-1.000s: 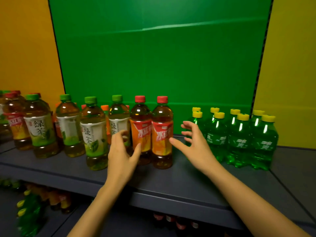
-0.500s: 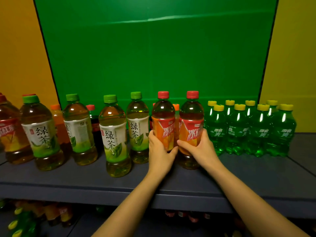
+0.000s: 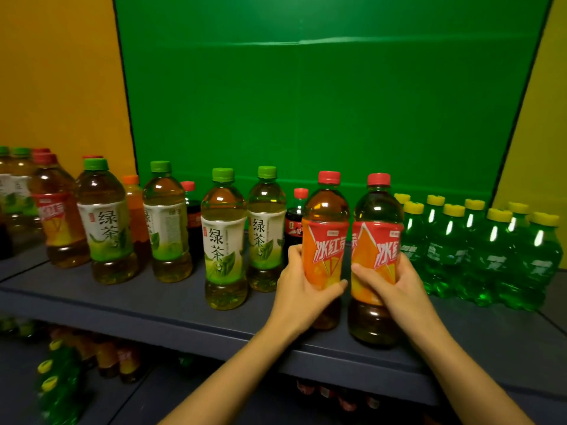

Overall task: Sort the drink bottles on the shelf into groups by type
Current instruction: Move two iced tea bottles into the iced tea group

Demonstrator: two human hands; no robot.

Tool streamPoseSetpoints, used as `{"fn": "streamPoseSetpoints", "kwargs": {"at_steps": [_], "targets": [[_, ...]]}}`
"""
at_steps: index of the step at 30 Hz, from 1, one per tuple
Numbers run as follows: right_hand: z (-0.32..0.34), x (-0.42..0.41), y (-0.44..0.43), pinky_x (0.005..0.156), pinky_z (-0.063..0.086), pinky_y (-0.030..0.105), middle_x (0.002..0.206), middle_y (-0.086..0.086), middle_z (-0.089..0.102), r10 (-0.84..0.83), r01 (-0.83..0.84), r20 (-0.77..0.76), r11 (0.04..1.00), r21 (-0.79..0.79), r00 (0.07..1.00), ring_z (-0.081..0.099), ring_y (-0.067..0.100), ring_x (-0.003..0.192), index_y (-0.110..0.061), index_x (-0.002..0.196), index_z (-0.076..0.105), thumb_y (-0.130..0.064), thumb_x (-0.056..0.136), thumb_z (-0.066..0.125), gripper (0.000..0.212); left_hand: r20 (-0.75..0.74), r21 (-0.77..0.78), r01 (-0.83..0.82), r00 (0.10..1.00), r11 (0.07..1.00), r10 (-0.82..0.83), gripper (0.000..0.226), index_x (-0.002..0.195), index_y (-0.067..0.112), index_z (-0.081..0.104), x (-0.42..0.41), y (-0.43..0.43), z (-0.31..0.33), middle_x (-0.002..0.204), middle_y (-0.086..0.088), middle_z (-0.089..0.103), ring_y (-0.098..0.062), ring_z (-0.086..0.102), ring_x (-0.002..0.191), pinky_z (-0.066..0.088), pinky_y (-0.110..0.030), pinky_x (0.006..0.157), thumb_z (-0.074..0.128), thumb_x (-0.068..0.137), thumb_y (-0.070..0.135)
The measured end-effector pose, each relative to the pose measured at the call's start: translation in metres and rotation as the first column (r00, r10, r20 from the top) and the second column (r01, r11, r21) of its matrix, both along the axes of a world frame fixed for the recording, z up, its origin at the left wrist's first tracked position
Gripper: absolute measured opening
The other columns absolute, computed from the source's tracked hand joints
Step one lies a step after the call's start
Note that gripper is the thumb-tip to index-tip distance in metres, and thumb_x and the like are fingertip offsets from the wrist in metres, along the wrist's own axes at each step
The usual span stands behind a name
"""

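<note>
Two red-capped iced tea bottles stand side by side at the front of the grey shelf [image 3: 153, 305]. My left hand [image 3: 302, 286] grips the left iced tea bottle [image 3: 325, 222] around its orange label. My right hand [image 3: 389, 286] grips the right iced tea bottle [image 3: 379, 216] the same way. To their left stand several green-capped green tea bottles [image 3: 224, 240]. A cluster of several small green soda bottles with yellow caps [image 3: 491, 256] sits just to the right.
A small cola bottle [image 3: 296, 219] stands behind the left iced tea bottle, another cola bottle [image 3: 191, 210] and an orange drink [image 3: 133, 204] further left. One more iced tea bottle [image 3: 55, 216] is at the far left. A lower shelf [image 3: 147, 391] holds more bottles.
Both hands went from open in front of the two iced tea bottles to closed around them, and the bottles have come forward toward the shelf's front edge.
</note>
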State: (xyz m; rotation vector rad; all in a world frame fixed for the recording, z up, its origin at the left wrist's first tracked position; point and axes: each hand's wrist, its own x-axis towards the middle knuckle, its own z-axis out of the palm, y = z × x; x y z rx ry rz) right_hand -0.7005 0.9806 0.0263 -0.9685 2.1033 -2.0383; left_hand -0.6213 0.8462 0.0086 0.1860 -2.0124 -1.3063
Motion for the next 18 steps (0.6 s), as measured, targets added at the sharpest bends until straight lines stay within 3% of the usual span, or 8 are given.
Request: {"fn": "streamPoseSetpoints", "kwargs": {"at_steps": [3,6,11,13,18], "targets": [[0.01,0.012,0.0,0.078,0.047,0.026,0.103,-0.008,0.064,0.075,-0.075,-0.008,0.997,-0.01,0.997,0.062,0.01,0.095,-0.035,0.102,0.049,-0.043,0.056,0.07,0.052,-0.015,0.0,-0.024,1.0,1.0,0.024,0.058,0.111,0.029,0.04,0.025,0.0,0.009,0.103,0.018,0.06,0.009,0.059,0.095,0.049,-0.011,0.079,0.079,0.069,0.02],[0.022,0.024,-0.006,0.074,0.046,0.024,0.1,-0.009,0.064,0.14,-0.14,-0.014,0.989,-0.043,0.99,0.062,0.008,0.091,-0.037,0.096,0.049,-0.042,0.053,0.069,0.048,-0.047,0.002,-0.098,0.994,0.995,0.098,0.055,0.101,0.037,0.04,0.054,-0.005,0.018,0.098,0.019,0.058,0.017,0.056,0.09,0.046,-0.004,0.071,0.08,0.068,0.019],[0.033,0.053,-0.035,0.073,0.047,0.025,0.091,-0.011,0.067,0.3,-0.305,-0.069,0.949,-0.075,0.951,0.065,0.006,0.082,-0.037,0.094,0.053,-0.044,0.048,0.085,0.057,-0.097,0.051,-0.24,0.965,0.969,0.244,0.056,0.103,0.036,0.045,0.115,-0.029,0.034,0.102,0.013,0.061,0.009,0.061,0.088,0.049,-0.009,0.07,0.077,0.059,0.024],[0.033,0.067,-0.052,0.075,0.049,0.024,0.092,-0.012,0.068,0.36,-0.367,-0.093,0.927,-0.074,0.928,0.066,0.003,0.084,-0.038,0.097,0.055,-0.053,0.044,0.076,0.059,-0.108,0.068,-0.305,0.944,0.95,0.311,0.056,0.102,0.035,0.046,0.145,-0.043,0.037,0.1,0.009,0.063,0.005,0.063,0.084,0.05,-0.011,0.066,0.081,0.059,0.022],[0.029,0.106,-0.111,0.082,0.052,0.031,0.098,-0.011,0.068,0.482,-0.488,-0.103,0.871,-0.053,0.87,0.066,0.007,0.089,-0.033,0.102,0.056,-0.053,0.046,0.074,0.062,-0.128,0.099,-0.521,0.838,0.848,0.53,0.068,0.105,0.038,0.049,0.216,-0.082,0.036,0.099,0.007,0.065,-0.003,0.065,0.085,0.052,-0.02,0.066,0.072,0.041,0.044]]}}
